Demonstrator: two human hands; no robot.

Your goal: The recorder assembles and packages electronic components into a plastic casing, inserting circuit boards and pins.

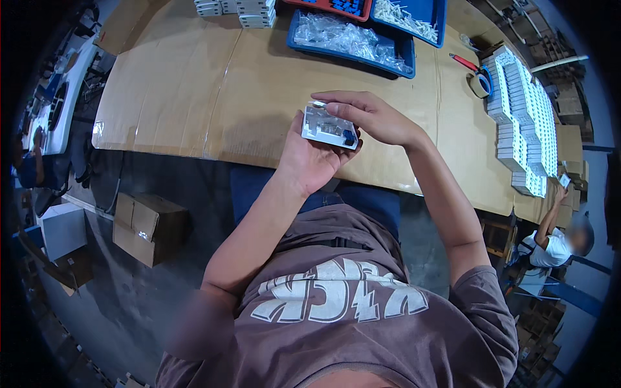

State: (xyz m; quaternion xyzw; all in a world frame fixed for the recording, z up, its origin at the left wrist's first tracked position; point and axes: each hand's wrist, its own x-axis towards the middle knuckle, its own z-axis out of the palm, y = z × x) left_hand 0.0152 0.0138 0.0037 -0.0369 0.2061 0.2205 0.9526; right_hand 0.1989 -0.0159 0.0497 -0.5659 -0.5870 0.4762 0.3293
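A small, shallow white plastic box (328, 137) lies in the palm of my left hand (309, 161), just above the table's near edge. Its top looks shiny and see-through, and a small dark-blue part (349, 137) sits at its near right corner. The fingers of my left hand curl up around the box from below. My right hand (375, 115) reaches over from the right, gripping the far edge of the box between thumb and fingers. Its fingertips are partly hidden, and I cannot tell whether a loose piece is pinched there.
Cardboard covers the table (174, 97). Beyond my hands stand a blue tray of clear plastic parts (352, 42), a blue tray of small white pieces (414, 19) and stacked white parts (255, 13). Rightward are red-handled pliers (462, 62), a tape roll (480, 85), white box stacks (524, 123) and another person (550, 249).
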